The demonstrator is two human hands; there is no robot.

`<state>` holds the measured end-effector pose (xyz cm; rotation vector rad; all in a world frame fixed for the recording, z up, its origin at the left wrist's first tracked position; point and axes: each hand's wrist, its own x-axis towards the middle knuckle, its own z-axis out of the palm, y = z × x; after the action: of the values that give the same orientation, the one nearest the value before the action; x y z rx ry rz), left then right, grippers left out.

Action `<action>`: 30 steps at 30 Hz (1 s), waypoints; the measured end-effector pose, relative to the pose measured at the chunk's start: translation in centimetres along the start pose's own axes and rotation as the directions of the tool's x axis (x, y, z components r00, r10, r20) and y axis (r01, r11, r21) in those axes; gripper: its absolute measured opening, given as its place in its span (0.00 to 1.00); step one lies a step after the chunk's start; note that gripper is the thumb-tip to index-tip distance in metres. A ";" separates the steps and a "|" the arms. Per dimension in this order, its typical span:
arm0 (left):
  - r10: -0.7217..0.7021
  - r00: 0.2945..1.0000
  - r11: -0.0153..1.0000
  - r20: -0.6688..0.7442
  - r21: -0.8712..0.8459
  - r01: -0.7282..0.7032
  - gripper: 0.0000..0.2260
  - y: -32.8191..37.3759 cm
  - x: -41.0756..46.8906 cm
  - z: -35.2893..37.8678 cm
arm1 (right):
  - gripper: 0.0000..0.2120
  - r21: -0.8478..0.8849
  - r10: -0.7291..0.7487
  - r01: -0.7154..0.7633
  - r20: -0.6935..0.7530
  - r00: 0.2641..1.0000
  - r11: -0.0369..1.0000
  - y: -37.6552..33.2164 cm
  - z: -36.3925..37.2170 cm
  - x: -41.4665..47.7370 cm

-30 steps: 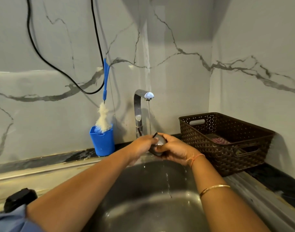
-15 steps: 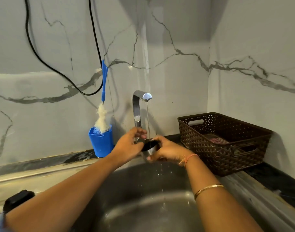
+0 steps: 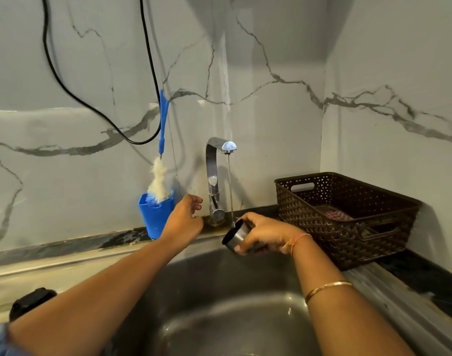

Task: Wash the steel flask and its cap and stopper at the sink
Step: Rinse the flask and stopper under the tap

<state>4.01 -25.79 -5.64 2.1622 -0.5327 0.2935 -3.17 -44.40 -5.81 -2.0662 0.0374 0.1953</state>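
My right hand (image 3: 267,235) grips the steel cap (image 3: 235,235), a short steel cup with a dark inside, tilted with its mouth to the left. It sits over the steel sink (image 3: 219,291), with the thin stream from the tap (image 3: 217,160) falling onto its rim. My left hand (image 3: 185,219) is off the cap, fingers loosely curled and holding nothing, just left of the tap lever (image 3: 216,209). The flask body and the stopper are not in view.
A blue holder (image 3: 155,218) with a blue-handled bottle brush (image 3: 159,176) stands left of the tap. A brown woven basket (image 3: 348,217) sits on the counter at the right. A black cable (image 3: 91,106) hangs on the marble wall. A dark object (image 3: 31,301) lies at the left.
My left hand has let go of the cap and moved up and left toward the tap lever. My right hand now holds the cap alone, shifted right and tilted sideways.
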 end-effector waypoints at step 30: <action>-0.085 0.957 0.996 0.278 0.023 0.082 0.32 2.8 0.8 2.6 | 0.29 0.213 -0.014 0.009 0.022 1.000 0.977 -0.6 0.7 -0.4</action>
<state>3.38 -29.57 -4.90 2.2443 -0.5950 -0.0575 -3.60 -43.48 -5.53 -1.8494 0.0301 0.1999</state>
